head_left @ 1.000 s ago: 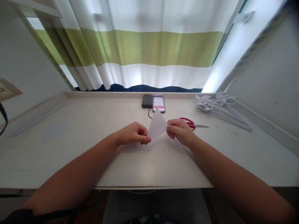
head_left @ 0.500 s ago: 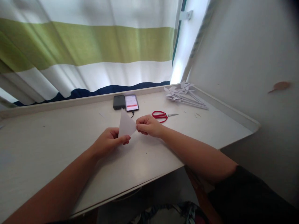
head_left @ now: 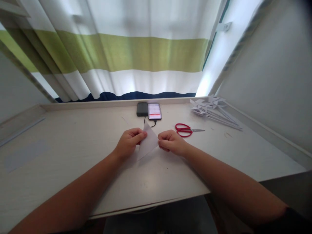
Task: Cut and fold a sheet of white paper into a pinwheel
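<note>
One triangle of paper (head_left: 149, 143) is over the table (head_left: 85, 136), with the left hand (head_left: 129, 141) pinching its left edge between thumb and fingers and the right hand (head_left: 172, 143) closed on its right corner. Several paper pinwheels (head_left: 207, 106) near the wall (head_left: 268, 84) look already finished, while this piece seems only folded, without stick; no container is visible.

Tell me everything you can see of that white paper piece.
The white paper piece looks thin, plain and triangular; any folds are hard to make out. Its corners point up, down and right in the view. The left grip pinches its left edge, thumb on top; the right grip holds the right corner. Whether it touches the desk is unclear.
</note>
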`<move>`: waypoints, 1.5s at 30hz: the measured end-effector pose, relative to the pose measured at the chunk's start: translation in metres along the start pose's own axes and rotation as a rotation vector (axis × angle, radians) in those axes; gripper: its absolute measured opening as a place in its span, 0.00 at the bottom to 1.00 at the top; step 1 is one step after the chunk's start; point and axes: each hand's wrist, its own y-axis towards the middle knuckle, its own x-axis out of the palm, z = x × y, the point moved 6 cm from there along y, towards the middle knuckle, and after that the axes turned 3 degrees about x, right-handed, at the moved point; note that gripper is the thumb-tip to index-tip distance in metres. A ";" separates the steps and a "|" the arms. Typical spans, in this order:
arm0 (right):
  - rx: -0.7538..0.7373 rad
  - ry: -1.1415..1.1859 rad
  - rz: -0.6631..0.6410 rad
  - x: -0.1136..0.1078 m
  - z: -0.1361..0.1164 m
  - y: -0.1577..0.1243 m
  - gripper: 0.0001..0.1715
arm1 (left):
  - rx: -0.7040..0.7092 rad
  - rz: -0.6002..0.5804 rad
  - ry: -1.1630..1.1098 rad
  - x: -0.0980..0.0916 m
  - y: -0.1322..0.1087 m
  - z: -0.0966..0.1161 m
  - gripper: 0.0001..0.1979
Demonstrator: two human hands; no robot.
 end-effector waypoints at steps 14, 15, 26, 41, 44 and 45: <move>0.039 -0.015 -0.033 0.015 0.003 0.003 0.10 | 0.125 0.278 0.275 -0.003 0.002 0.005 0.11; 0.040 -0.019 -0.028 0.014 0.003 0.004 0.10 | 0.144 0.283 0.330 -0.002 0.001 0.008 0.12; 0.036 -0.062 0.013 0.013 0.002 0.003 0.12 | 0.182 0.266 0.553 -0.003 0.001 0.016 0.13; 0.032 -0.069 0.161 0.002 0.001 0.004 0.11 | 0.170 0.101 0.584 0.004 0.002 0.013 0.24; 0.036 -0.070 0.151 0.002 0.004 0.004 0.10 | 0.163 0.076 0.555 0.004 0.002 0.009 0.23; 0.036 -0.069 0.151 0.001 0.005 0.005 0.10 | 0.157 0.063 0.540 0.004 0.001 0.007 0.23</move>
